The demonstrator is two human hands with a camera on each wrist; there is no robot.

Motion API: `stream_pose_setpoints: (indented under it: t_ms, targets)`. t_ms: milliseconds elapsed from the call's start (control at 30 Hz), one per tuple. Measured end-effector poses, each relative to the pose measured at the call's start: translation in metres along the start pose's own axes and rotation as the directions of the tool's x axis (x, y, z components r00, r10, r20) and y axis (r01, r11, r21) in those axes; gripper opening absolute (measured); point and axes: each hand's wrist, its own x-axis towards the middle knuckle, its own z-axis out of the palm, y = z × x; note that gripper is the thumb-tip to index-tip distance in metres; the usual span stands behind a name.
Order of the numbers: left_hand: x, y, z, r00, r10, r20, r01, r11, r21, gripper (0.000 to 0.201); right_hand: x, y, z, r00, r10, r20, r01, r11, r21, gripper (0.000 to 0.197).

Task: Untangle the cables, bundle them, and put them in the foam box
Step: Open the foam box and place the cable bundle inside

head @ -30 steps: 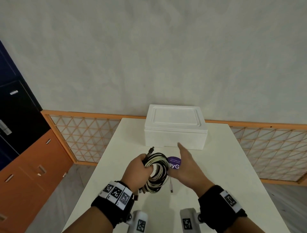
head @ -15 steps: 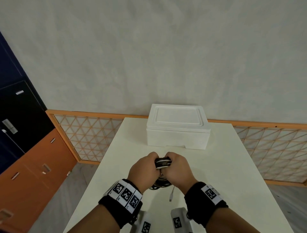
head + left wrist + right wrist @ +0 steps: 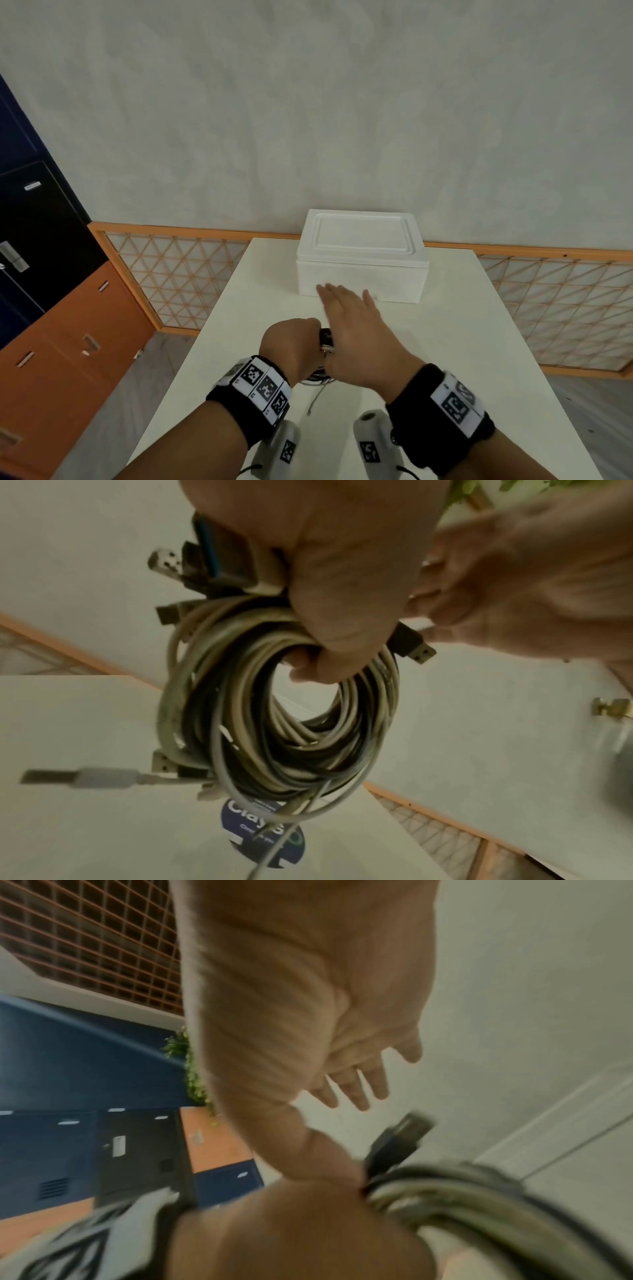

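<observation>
- cables (image 3: pixel 281 718) coiled, looped round curled left-hand (image 3: pixel 291 346) fingers (image 3: pixel 342 610), hanging below them over bench (image 3: pixel 445 342)
- right hand (image 3: pixel 356 335) fingers (image 3: pixel 329 291) straight, holding nothing
- foam box (image 3: pixel 363 260) lidded, just beyond right fingertips

Foam box (image 3: pixel 362 270) at far end of surface (image 3: pixel 462 342), lid on, cable bundle (image 3: pixel 277 723) nearer, held above surface in left hand (image 3: pixel 291 346), right hand (image 3: pixel 356 329) just right of bundle, between it and box, cabinets (image 3: pixel 51 308) left of surface.
</observation>
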Motion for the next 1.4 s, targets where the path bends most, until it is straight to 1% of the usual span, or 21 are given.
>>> stream_pose_setpoints:
  t_ms: [67,100,167,200,300,433,533,600,633,667,733,767,833,933,1033,1100,1167,1233,1267,1333,1400]
  targets:
    - [0.001,0.007,0.001,0.999,0.052,0.011,-0.052,0.998,0.045,0.02,0.007,-0.004,0.013,0.996,0.041,0.074,-0.032,0.992,-0.124,0.068]
    - [0.002,0.009,0.001,0.998,0.056,0.012,-0.056,0.998,0.032,0.022,0.01,0.0,0.021,0.995,0.065,0.075,-0.056,0.992,-0.117,0.049]
    - [0.001,0.007,0.0,0.998,0.061,-0.008,-0.061,0.998,0.01,0.021,0.009,0.005,0.028,0.994,0.101,0.041,-0.101,0.995,0.0,0.017]
    - [-0.001,0.006,0.0,0.996,0.074,-0.041,-0.074,0.997,0.001,0.019,0.008,0.006,0.03,0.992,0.121,0.042,-0.123,0.99,0.067,0.011]
    - [-0.008,0.005,-0.004,0.99,0.099,-0.098,-0.103,0.994,-0.036,0.015,0.005,0.005,0.033,0.99,0.137,0.036,-0.141,0.973,0.182,0.016]
    - [-0.014,0.007,-0.005,0.989,0.032,-0.146,-0.063,0.975,-0.211,0.007,0.005,0.006,0.03,0.997,0.074,0.002,-0.074,0.985,0.154,0.009]
    - [-0.015,0.003,-0.003,0.99,-0.019,-0.137,-0.029,0.941,-0.337,0.027,0.005,0.005,0.03,0.999,0.046,-0.017,-0.042,0.986,0.16,0.013]
    - [-0.013,0.002,-0.004,0.993,-0.035,-0.11,-0.008,0.928,-0.372,0.025,0.004,0.005,0.032,0.996,0.077,-0.049,-0.062,0.964,0.258,0.014]
    - [-0.013,0.0,-0.005,0.994,-0.059,-0.096,0.015,0.913,-0.408,0.02,0.003,0.008,0.033,0.989,0.129,-0.076,-0.094,0.929,0.357,0.015]
    - [-0.013,-0.001,-0.006,0.992,-0.105,-0.076,0.055,0.871,-0.489,0.014,0.002,0.011,0.034,0.971,0.216,-0.098,-0.143,0.862,0.486,0.018]
    - [-0.013,-0.004,-0.007,0.978,-0.197,-0.062,0.105,0.732,-0.673,0.007,0.0,0.017,0.033,0.921,0.382,-0.079,-0.211,0.657,0.723,0.024]
    - [-0.013,-0.004,-0.008,0.974,-0.218,-0.067,0.103,0.682,-0.724,0.006,0.0,0.019,0.035,0.914,0.403,-0.048,-0.206,0.563,0.801,0.026]
    - [-0.015,-0.002,-0.009,0.974,-0.215,-0.071,0.083,0.63,-0.772,0.008,-0.001,0.017,0.037,0.922,0.387,-0.023,-0.165,0.445,0.88,0.028]
    - [-0.018,0.006,-0.008,0.972,-0.233,-0.029,0.091,0.484,-0.87,0.011,-0.002,0.014,0.036,0.917,0.393,-0.071,-0.107,0.413,0.904,0.023]
    - [-0.019,0.01,-0.008,0.966,-0.258,0.027,0.116,0.337,-0.934,0.022,0.001,0.015,0.035,0.918,0.393,-0.056,-0.093,0.349,0.932,0.023]
    - [-0.015,0.008,-0.008,0.964,-0.259,0.053,0.135,0.31,-0.941,0.026,0.003,0.017,0.038,0.911,0.411,-0.024,-0.115,0.309,0.944,0.023]
    - [-0.012,0.008,-0.009,0.961,-0.268,0.065,0.155,0.33,-0.931,0.026,0.004,0.02,0.042,0.906,0.424,0.012,-0.14,0.272,0.952,0.026]
    - [-0.012,0.009,-0.009,0.945,-0.315,0.084,0.183,0.301,-0.936,0.018,-0.001,0.025,0.045,0.923,0.382,0.048,-0.129,0.191,0.973,0.025]
    - [-0.012,0.009,-0.009,0.927,-0.358,0.107,0.196,0.223,-0.955,0.011,-0.004,0.026,0.047,0.937,0.343,0.061,-0.112,0.133,0.985,0.024]
    - [-0.011,0.009,-0.007,0.884,-0.427,0.192,0.219,0.015,-0.976,0.012,-0.007,0.025,0.05,0.954,0.284,0.094,-0.106,0.026,0.994,0.027]
    - [-0.011,0.012,0.001,0.855,-0.429,0.292,0.254,-0.145,-0.956,0.013,-0.004,0.022,0.055,0.943,0.309,0.122,-0.114,-0.043,0.992,0.03]
